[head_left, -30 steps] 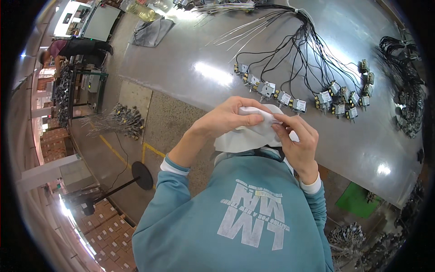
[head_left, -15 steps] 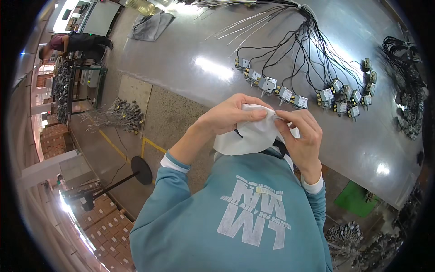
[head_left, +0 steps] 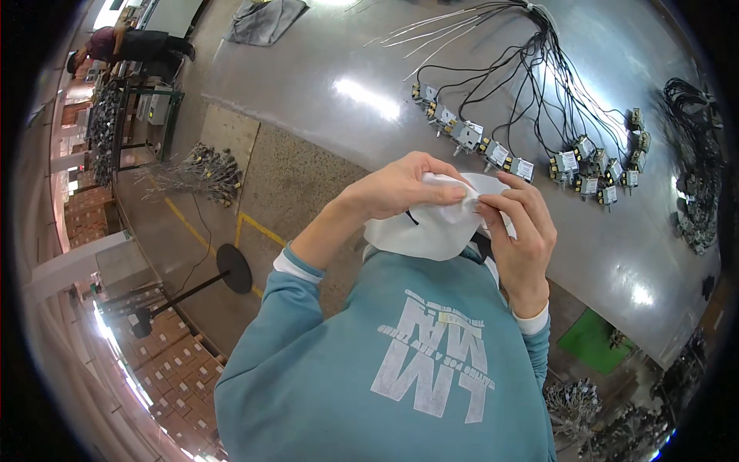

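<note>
A white piece of soft cloth (head_left: 431, 237) is bunched up in front of my chest, its lower part hanging loose against my sweatshirt. My left hand (head_left: 408, 187) is closed on its upper edge, thumb pressed along the top. From the other side my right hand (head_left: 522, 231) pinches the same edge between thumb and forefinger, while its other fingers are lifted a little. The fingertips of both hands almost meet there. A dark strap or cord shows beside the cloth; what it belongs to is hidden.
Beyond my hands is a shiny metal table (head_left: 308, 96), with several small metal boxes (head_left: 466, 137) on black wires (head_left: 531, 85). More bundled wires (head_left: 697, 192) lie far right. A grey cloth (head_left: 264, 21) rests at the far edge. A round-based stand (head_left: 234, 269) is left; another person (head_left: 138, 48) bends over a rack.
The view has shifted slightly, so the table and its boxes sit higher and further right. My right fingers have spread a little at the cloth's edge; my left hand keeps its grip.
</note>
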Demonstrator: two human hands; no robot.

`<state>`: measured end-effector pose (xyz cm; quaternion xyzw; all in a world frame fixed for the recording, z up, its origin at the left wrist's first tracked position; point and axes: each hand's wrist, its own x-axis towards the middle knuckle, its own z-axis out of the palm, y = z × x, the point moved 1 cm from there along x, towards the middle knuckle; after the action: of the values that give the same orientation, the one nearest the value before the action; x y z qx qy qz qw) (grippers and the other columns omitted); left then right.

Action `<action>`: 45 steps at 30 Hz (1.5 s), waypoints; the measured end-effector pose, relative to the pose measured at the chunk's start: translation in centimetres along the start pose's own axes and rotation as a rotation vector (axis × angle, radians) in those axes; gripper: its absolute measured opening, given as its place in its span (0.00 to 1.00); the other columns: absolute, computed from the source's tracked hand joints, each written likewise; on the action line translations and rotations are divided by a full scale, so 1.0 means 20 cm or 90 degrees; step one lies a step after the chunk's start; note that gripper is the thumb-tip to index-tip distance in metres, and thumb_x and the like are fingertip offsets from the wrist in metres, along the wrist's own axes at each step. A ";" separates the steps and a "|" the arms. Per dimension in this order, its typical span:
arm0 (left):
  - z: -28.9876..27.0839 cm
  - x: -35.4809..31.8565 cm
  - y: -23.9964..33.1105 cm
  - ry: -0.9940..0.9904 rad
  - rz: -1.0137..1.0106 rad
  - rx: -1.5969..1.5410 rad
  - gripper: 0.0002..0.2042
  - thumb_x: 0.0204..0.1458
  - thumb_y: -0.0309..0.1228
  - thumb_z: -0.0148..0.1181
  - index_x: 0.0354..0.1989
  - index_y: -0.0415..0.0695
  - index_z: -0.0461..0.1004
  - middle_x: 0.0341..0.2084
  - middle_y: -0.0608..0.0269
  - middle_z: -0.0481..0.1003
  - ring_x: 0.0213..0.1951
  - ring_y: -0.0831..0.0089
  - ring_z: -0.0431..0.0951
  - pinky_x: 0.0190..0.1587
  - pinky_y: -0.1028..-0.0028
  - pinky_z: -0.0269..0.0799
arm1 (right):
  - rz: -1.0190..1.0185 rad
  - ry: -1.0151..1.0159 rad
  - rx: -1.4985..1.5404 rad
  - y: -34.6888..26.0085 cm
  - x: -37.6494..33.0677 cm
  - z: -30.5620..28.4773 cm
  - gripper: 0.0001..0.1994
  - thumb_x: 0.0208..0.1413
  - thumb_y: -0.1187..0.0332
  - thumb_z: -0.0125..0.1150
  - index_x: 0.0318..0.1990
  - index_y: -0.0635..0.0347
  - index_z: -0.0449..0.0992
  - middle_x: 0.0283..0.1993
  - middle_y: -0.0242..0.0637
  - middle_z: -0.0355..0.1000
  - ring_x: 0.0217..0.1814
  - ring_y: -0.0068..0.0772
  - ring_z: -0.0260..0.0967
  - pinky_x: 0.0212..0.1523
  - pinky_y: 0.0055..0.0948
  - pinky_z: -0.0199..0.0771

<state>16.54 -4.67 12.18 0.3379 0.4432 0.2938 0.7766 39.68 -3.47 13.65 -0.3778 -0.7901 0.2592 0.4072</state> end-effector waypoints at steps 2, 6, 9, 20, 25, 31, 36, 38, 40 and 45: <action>0.01 0.00 -0.01 0.000 0.000 -0.017 0.18 0.64 0.35 0.69 0.54 0.33 0.82 0.43 0.60 0.84 0.44 0.79 0.83 0.47 0.77 0.80 | 0.002 -0.017 -0.006 0.01 0.00 -0.01 0.12 0.46 0.79 0.77 0.39 0.61 0.84 0.38 0.35 0.76 0.55 0.46 0.81 0.45 0.41 0.83; 0.01 0.01 -0.06 -0.016 -0.010 -0.090 0.18 0.64 0.35 0.69 0.55 0.34 0.81 0.43 0.61 0.83 0.45 0.79 0.82 0.48 0.77 0.79 | -0.061 -0.018 -0.039 -0.01 -0.01 -0.02 0.13 0.44 0.81 0.76 0.40 0.63 0.86 0.37 0.35 0.76 0.53 0.46 0.82 0.44 0.39 0.83; 0.01 0.00 -0.06 -0.017 -0.002 -0.106 0.18 0.64 0.36 0.69 0.55 0.34 0.81 0.43 0.61 0.83 0.45 0.79 0.82 0.48 0.77 0.79 | -0.154 -0.005 -0.124 -0.02 -0.01 -0.02 0.16 0.41 0.80 0.76 0.42 0.63 0.87 0.38 0.34 0.76 0.51 0.44 0.82 0.41 0.38 0.83; -0.01 -0.01 -0.10 -0.028 0.011 -0.118 0.17 0.64 0.35 0.69 0.54 0.34 0.81 0.45 0.59 0.83 0.46 0.77 0.83 0.49 0.75 0.81 | -0.290 -0.021 -0.267 -0.03 -0.05 -0.02 0.18 0.42 0.77 0.74 0.44 0.63 0.89 0.41 0.33 0.77 0.50 0.37 0.80 0.43 0.37 0.83; -0.02 -0.02 -0.11 -0.037 -0.002 -0.141 0.17 0.64 0.34 0.70 0.54 0.34 0.80 0.45 0.58 0.83 0.46 0.76 0.83 0.49 0.75 0.81 | -0.311 -0.028 -0.274 -0.04 -0.07 -0.02 0.17 0.44 0.76 0.75 0.45 0.63 0.89 0.42 0.33 0.78 0.51 0.36 0.80 0.43 0.35 0.83; -0.02 -0.02 -0.11 -0.035 -0.011 -0.136 0.18 0.63 0.34 0.70 0.55 0.34 0.80 0.46 0.58 0.83 0.46 0.76 0.83 0.48 0.74 0.82 | -0.328 -0.026 -0.287 -0.02 -0.09 -0.01 0.16 0.46 0.76 0.75 0.46 0.62 0.89 0.43 0.32 0.79 0.51 0.35 0.80 0.42 0.35 0.83; -0.05 -0.01 -0.07 -0.016 -0.002 -0.142 0.19 0.64 0.36 0.70 0.55 0.33 0.80 0.44 0.60 0.83 0.45 0.77 0.84 0.47 0.76 0.81 | -0.337 -0.011 -0.288 -0.01 -0.02 0.00 0.15 0.48 0.77 0.74 0.45 0.62 0.89 0.43 0.33 0.79 0.51 0.36 0.80 0.43 0.34 0.83; -0.07 -0.01 -0.09 -0.008 0.020 -0.132 0.19 0.64 0.36 0.70 0.56 0.34 0.81 0.44 0.61 0.83 0.45 0.78 0.83 0.48 0.76 0.81 | -0.318 -0.028 -0.263 0.00 0.00 0.00 0.15 0.48 0.77 0.75 0.46 0.63 0.88 0.44 0.35 0.79 0.50 0.39 0.80 0.44 0.37 0.83; -0.05 -0.02 -0.08 -0.002 0.042 -0.119 0.18 0.64 0.36 0.70 0.56 0.34 0.81 0.44 0.62 0.83 0.46 0.79 0.82 0.49 0.76 0.80 | -0.224 0.001 -0.173 0.01 -0.02 0.03 0.19 0.48 0.76 0.77 0.50 0.64 0.86 0.45 0.37 0.80 0.52 0.43 0.79 0.47 0.40 0.82; 0.08 -0.10 -0.01 0.100 0.127 0.196 0.15 0.65 0.31 0.66 0.57 0.40 0.82 0.49 0.62 0.84 0.51 0.77 0.80 0.55 0.70 0.78 | 0.094 -0.041 0.161 -0.05 -0.03 -0.03 0.36 0.47 0.73 0.81 0.67 0.64 0.75 0.60 0.47 0.79 0.68 0.51 0.73 0.67 0.48 0.73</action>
<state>17.25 -6.75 13.55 0.4711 0.5062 0.3235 0.6459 39.98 -4.58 14.37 -0.3722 -0.7337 0.3979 0.4060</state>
